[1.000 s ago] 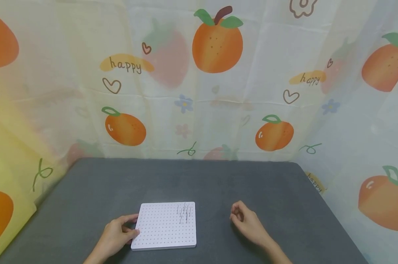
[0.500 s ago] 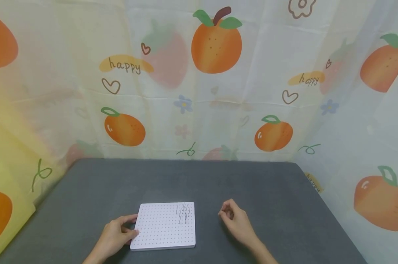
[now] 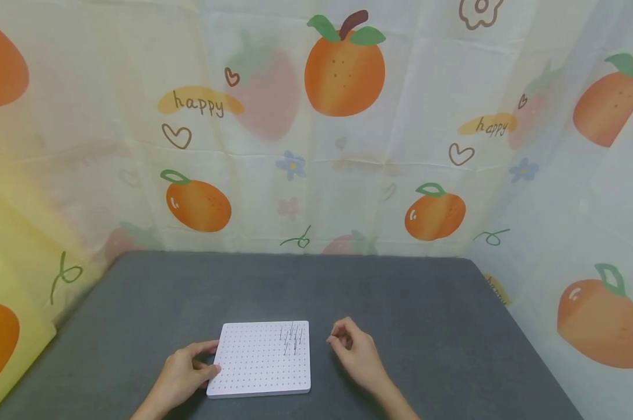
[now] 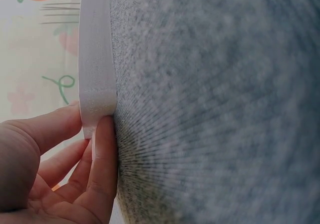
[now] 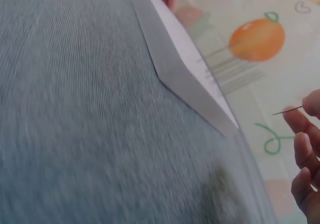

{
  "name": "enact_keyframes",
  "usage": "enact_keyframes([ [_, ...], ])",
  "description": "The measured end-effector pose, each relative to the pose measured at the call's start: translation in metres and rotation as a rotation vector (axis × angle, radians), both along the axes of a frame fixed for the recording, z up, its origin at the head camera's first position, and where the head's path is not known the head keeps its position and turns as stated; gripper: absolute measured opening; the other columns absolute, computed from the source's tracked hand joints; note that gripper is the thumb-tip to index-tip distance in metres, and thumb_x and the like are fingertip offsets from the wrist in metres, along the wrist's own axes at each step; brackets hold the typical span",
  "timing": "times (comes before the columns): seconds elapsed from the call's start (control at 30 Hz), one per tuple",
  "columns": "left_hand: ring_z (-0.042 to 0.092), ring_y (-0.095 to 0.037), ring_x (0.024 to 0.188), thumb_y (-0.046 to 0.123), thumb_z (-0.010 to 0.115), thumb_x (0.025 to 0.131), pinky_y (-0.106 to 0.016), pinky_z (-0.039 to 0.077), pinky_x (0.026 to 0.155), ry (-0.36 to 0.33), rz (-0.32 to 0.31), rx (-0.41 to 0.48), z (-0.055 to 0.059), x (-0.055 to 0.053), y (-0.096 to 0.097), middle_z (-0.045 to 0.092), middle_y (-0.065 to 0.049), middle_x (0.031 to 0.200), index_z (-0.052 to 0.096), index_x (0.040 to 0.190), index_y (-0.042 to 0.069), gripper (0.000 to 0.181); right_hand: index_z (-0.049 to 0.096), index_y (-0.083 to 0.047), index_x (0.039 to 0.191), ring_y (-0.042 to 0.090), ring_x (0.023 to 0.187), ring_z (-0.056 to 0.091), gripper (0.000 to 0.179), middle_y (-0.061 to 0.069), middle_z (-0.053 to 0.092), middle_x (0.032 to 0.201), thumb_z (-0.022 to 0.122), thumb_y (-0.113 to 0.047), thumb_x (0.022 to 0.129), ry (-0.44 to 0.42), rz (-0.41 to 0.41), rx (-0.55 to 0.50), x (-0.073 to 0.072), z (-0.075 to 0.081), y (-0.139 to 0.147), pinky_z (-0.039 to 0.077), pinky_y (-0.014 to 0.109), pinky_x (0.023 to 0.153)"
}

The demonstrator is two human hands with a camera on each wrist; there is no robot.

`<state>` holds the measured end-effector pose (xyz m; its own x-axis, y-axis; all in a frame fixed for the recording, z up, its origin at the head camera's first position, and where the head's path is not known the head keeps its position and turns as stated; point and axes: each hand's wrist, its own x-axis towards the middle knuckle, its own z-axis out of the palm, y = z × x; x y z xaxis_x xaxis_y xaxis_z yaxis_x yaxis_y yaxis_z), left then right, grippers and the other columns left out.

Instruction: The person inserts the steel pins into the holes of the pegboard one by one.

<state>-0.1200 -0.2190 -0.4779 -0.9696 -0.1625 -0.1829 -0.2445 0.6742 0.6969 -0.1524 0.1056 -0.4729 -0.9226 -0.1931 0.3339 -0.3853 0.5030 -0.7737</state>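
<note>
A white square board (image 3: 258,370) with a grid of small holes lies on the dark table, left of centre in the head view. Several thin needles (image 3: 296,343) stand upright in its far right part. My left hand (image 3: 177,376) holds the board's left edge; in the left wrist view its thumb and fingers (image 4: 102,169) meet the white rim. To the right of the board, my right hand (image 3: 359,356) is raised a little over the table. Between its thumb and index finger it pinches a needle (image 5: 287,111), seen in the right wrist view with the point sticking out.
The dark grey table (image 3: 426,303) reaches back to a hanging cloth (image 3: 274,192) printed with oranges, hearts and the word "happy". More of this cloth closes in the left and right sides.
My right hand has moved left across the table, closer to the board's right edge. The left hand and the board stay in place.
</note>
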Motion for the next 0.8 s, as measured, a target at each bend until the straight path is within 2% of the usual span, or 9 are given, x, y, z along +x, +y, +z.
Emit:
enact_keyframes([
  [0.2,0.057,-0.011,0.063,0.008,0.074,0.072,-0.027,0.048,0.051,0.022,-0.017,0.007,0.001,0.000,0.000,0.061,-0.018,0.110,0.057,0.121,-0.002,0.053,0.057,-0.017,0.085,0.001,0.062,0.046,0.012,-0.011,0.052,0.068,0.066,-0.010,0.082,0.031,0.012,0.011,0.002,0.000,-0.013,0.038,0.017,0.054],
  [0.47,0.055,-0.012,0.064,0.007,0.074,0.072,-0.027,0.047,0.050,0.049,-0.026,-0.018,0.001,0.000,0.000,0.062,-0.018,0.107,0.057,0.120,-0.002,0.052,0.058,-0.014,0.083,-0.001,0.061,0.045,0.011,-0.012,0.052,0.068,0.067,-0.009,0.080,0.103,0.022,0.042,0.002,-0.003,-0.028,0.038,0.016,0.055],
  [0.8,0.055,-0.011,0.063,0.008,0.074,0.072,-0.027,0.047,0.051,0.044,-0.028,-0.015,0.001,0.000,0.000,0.061,-0.019,0.109,0.057,0.120,-0.002,0.053,0.058,-0.016,0.079,-0.001,0.061,0.045,0.013,-0.012,0.051,0.067,0.066,-0.006,0.077,0.088,0.050,0.049,0.003,-0.008,-0.043,0.038,0.016,0.055],
])
